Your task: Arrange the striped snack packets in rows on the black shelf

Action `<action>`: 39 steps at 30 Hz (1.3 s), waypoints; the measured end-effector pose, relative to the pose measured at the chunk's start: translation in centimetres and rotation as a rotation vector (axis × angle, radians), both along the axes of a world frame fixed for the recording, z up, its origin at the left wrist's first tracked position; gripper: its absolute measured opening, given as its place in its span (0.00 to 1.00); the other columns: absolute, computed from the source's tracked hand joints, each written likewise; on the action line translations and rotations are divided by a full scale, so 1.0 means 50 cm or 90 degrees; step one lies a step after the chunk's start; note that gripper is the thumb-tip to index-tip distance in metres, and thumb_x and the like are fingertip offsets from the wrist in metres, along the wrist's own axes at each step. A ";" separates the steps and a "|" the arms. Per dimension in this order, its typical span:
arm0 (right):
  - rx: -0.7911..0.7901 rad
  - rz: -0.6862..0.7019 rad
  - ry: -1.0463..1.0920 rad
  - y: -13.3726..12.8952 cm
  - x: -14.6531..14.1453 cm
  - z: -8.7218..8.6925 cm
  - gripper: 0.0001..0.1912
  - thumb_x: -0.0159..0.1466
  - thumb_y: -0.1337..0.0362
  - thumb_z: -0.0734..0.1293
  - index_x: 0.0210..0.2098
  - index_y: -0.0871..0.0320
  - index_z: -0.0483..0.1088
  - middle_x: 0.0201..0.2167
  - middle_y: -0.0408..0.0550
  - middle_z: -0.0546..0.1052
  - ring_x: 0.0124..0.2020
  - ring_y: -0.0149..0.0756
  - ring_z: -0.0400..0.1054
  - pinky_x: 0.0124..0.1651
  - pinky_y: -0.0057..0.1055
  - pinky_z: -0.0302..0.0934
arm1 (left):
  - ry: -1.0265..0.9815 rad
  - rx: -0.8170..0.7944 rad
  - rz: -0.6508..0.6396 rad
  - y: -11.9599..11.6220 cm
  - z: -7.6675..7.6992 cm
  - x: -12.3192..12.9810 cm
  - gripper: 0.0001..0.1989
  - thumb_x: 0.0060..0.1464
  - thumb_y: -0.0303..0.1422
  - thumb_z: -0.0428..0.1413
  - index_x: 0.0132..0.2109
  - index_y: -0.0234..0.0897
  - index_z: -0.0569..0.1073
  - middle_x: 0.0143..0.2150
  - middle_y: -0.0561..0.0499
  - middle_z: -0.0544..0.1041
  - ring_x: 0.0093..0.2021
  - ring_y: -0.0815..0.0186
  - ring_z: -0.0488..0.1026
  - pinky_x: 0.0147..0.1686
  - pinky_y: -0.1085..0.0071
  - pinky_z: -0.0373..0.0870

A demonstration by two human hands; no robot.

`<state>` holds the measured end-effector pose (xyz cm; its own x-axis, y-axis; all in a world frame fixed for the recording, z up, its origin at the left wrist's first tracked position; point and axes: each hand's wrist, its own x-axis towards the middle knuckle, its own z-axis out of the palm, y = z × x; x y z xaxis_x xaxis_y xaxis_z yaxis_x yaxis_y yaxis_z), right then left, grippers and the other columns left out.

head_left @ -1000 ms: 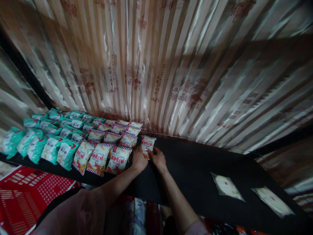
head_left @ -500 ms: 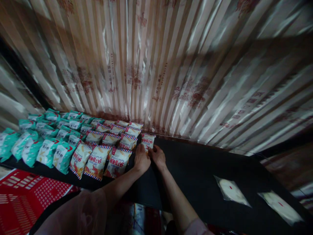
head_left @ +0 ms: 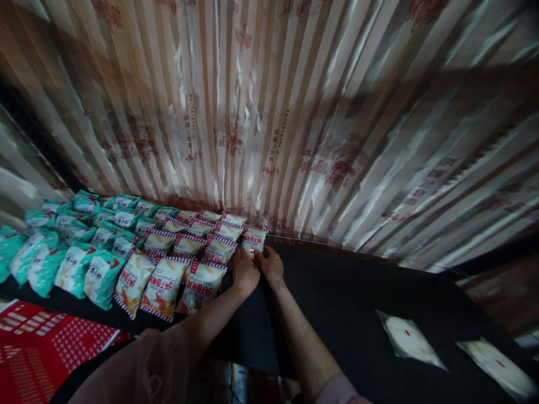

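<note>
Both of my hands hold one small snack bag at the back of the black shelf, right of the other bags. My left hand grips its lower left side, fingers closed. On its lower right side my right hand is closed too, thumb and fingers pinching the edge. The bag is cream and orange with a striped top edge and red lettering; its lower part is hidden by my fingers. Just left stand rows of matching snack bags, leaning back. Farther left are rows of teal snack bags.
Two clear packets with pale flat contents, one packet and another packet, lie on the right of the black shelf. A red basket is below at the left. Behind the shelf hangs a pleated printed plastic sheet.
My view has shifted slightly, so the front bags and packets sit a little lower in the picture. Both hands stay on the same snack bag, nearly unmoved.
</note>
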<state>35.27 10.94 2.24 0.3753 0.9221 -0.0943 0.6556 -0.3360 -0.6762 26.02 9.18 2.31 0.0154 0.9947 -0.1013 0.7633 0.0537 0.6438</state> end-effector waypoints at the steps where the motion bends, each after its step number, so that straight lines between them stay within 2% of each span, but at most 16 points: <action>1: -0.002 0.000 -0.002 0.003 0.000 0.000 0.21 0.60 0.57 0.62 0.51 0.60 0.68 0.42 0.52 0.78 0.42 0.41 0.72 0.40 0.30 0.61 | -0.003 0.002 0.003 0.003 -0.001 0.001 0.28 0.54 0.23 0.45 0.62 0.17 0.53 0.65 0.29 0.53 0.66 0.53 0.49 0.64 0.61 0.46; 8: -0.005 -0.021 -0.017 0.027 0.001 0.003 0.21 0.60 0.57 0.62 0.51 0.58 0.68 0.42 0.52 0.78 0.43 0.41 0.72 0.41 0.30 0.62 | -0.043 0.007 0.009 0.012 -0.003 0.016 0.30 0.51 0.21 0.46 0.62 0.19 0.53 0.66 0.32 0.49 0.67 0.55 0.44 0.65 0.62 0.44; 15: 0.013 -0.027 -0.005 0.048 0.000 0.009 0.20 0.60 0.57 0.62 0.51 0.56 0.68 0.41 0.49 0.78 0.43 0.38 0.72 0.43 0.29 0.62 | -0.088 -0.003 0.003 0.024 -0.001 0.017 0.32 0.49 0.20 0.47 0.62 0.16 0.53 0.66 0.32 0.49 0.67 0.56 0.43 0.65 0.65 0.41; 20: 0.030 -0.027 -0.015 0.065 0.000 0.001 0.20 0.61 0.57 0.62 0.50 0.56 0.68 0.42 0.50 0.78 0.43 0.39 0.72 0.43 0.30 0.62 | -0.099 -0.009 0.005 0.032 0.004 0.012 0.31 0.49 0.20 0.46 0.62 0.18 0.54 0.67 0.34 0.49 0.67 0.58 0.44 0.65 0.66 0.40; 27: 0.022 -0.026 0.007 0.075 0.004 -0.008 0.19 0.61 0.57 0.61 0.50 0.56 0.68 0.40 0.48 0.78 0.41 0.36 0.72 0.42 0.28 0.62 | -0.085 0.005 -0.016 0.036 0.005 0.007 0.32 0.48 0.19 0.46 0.62 0.19 0.55 0.67 0.35 0.50 0.67 0.59 0.44 0.65 0.66 0.42; 33: 0.018 0.003 -0.003 0.073 0.006 -0.011 0.19 0.62 0.58 0.60 0.51 0.53 0.68 0.40 0.46 0.78 0.42 0.35 0.72 0.42 0.28 0.62 | -0.060 0.014 -0.022 0.037 -0.002 0.008 0.31 0.49 0.19 0.46 0.62 0.19 0.55 0.66 0.33 0.50 0.67 0.56 0.45 0.65 0.62 0.43; 36: 0.032 -0.001 -0.030 0.069 0.001 -0.010 0.19 0.62 0.58 0.59 0.50 0.53 0.68 0.41 0.47 0.78 0.42 0.37 0.72 0.42 0.29 0.62 | -0.051 0.036 -0.021 0.040 -0.007 0.009 0.32 0.48 0.19 0.47 0.62 0.21 0.56 0.66 0.34 0.52 0.67 0.56 0.47 0.65 0.61 0.46; 39: 0.013 0.000 -0.060 0.068 -0.005 -0.009 0.19 0.63 0.57 0.58 0.49 0.54 0.69 0.41 0.48 0.78 0.41 0.38 0.72 0.41 0.30 0.62 | -0.032 0.037 -0.025 0.042 -0.009 0.008 0.31 0.48 0.19 0.46 0.62 0.20 0.55 0.65 0.33 0.53 0.66 0.57 0.48 0.65 0.63 0.46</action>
